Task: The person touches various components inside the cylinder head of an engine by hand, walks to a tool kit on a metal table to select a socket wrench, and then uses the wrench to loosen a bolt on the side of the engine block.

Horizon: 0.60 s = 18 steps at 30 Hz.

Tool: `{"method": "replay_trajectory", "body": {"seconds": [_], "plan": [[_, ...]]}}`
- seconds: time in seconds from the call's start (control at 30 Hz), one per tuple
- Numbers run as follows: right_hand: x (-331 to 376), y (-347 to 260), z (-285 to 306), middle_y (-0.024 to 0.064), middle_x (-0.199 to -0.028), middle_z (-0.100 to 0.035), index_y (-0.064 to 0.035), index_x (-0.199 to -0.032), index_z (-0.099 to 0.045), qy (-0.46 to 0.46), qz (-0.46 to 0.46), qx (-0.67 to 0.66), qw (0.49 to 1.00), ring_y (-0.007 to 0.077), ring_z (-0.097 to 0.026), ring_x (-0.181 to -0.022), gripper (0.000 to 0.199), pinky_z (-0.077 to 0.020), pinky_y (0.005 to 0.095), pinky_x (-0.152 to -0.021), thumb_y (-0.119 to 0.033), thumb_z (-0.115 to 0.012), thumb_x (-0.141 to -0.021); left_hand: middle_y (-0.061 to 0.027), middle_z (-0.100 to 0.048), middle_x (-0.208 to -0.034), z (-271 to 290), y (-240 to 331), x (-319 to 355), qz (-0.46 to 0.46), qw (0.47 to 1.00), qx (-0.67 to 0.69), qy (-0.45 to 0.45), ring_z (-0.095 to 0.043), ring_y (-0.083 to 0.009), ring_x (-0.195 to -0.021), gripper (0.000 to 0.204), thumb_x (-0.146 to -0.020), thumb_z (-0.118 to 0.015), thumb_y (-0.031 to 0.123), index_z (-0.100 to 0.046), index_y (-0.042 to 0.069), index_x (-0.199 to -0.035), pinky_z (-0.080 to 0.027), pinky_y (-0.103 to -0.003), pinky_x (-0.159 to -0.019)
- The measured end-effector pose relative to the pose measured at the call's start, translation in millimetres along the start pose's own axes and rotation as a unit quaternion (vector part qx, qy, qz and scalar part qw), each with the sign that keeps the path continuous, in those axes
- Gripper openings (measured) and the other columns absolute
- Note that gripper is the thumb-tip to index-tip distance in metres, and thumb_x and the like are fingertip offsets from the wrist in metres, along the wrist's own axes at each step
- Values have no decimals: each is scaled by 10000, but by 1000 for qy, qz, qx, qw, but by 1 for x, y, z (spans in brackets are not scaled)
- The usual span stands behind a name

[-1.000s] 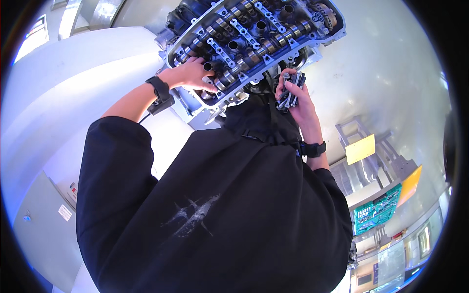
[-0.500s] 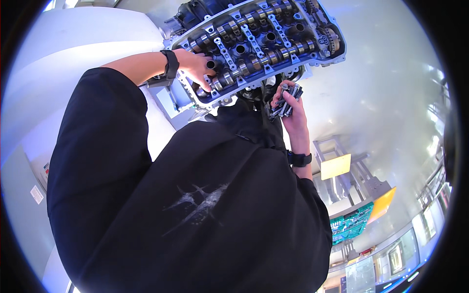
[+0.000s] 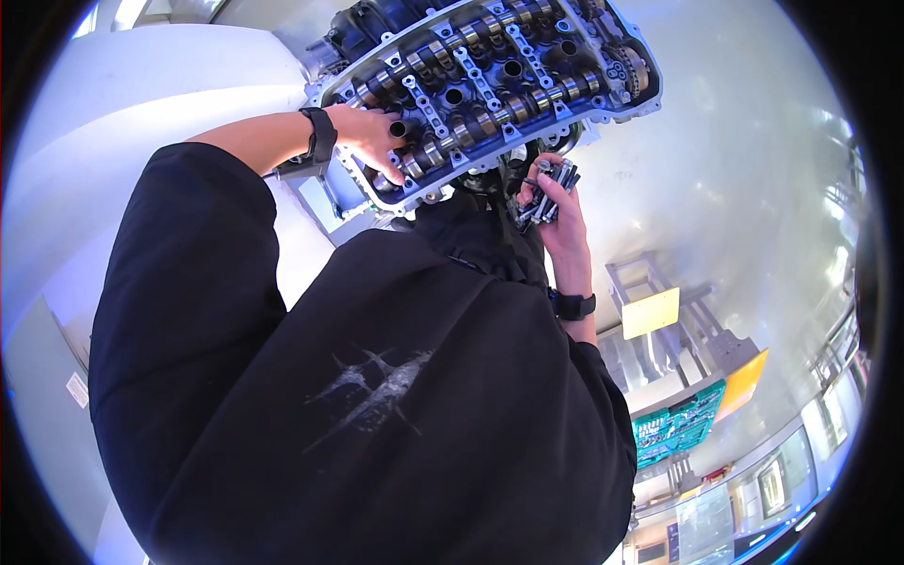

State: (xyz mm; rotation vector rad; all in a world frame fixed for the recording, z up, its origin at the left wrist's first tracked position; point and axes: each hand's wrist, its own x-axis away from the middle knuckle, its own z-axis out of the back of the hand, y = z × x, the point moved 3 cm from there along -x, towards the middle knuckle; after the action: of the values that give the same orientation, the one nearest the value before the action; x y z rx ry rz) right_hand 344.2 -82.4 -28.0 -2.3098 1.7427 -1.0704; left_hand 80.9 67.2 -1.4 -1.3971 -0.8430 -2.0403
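At the top of the head view is an engine cylinder head (image 3: 490,161) with its inside exposed. Two camshafts with shiny lobes, a front camshaft (image 3: 487,122) and a rear camshaft (image 3: 441,51), run across it. My left hand (image 3: 363,132) rests on its left end, fingers apart and reaching down beside the front camshaft; some fingertips are hidden among the parts. My right hand (image 3: 568,226) is closed around a bunch of metal bolts (image 3: 548,191), held just in front of the head's near edge.
A chain sprocket (image 3: 638,72) sits at the head's right end, and a black ribbed part (image 3: 372,21) lies behind it. To the lower right stand a grey frame with a yellow panel (image 3: 650,313), an orange panel (image 3: 742,384) and a teal tool tray (image 3: 680,424).
The view has shifted slightly, so the engine appears a little further left. My left hand stays at the same end of the head, and my right hand keeps the bolts.
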Motion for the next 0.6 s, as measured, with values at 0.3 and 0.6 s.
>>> {"method": "replay_trajectory", "body": {"seconds": [0.3,0.6], "plan": [[1,0,3,72,-903,-584,-20,-1166,-516,8,3,-3,1000,176,-616,-709,333,-521,313,-649,-51,-645,-860,-230,-263,-1520,-5,3,0,11,998,-50,36,-387,-396,-1336,875,-762,-519,766,-463,197,-1424,-392,-472,-1058],[0,-1,3,72,-895,-579,-22,-1168,-516,11,-3,11,1000,179,-620,-706,340,-525,309,-645,-68,-648,-859,-233,-196,-1555,-2,6,6,25,998,-45,38,-408,-406,-1329,885,-735,-503,811,-455,263,-1428,-427,-444,-1033]]}}
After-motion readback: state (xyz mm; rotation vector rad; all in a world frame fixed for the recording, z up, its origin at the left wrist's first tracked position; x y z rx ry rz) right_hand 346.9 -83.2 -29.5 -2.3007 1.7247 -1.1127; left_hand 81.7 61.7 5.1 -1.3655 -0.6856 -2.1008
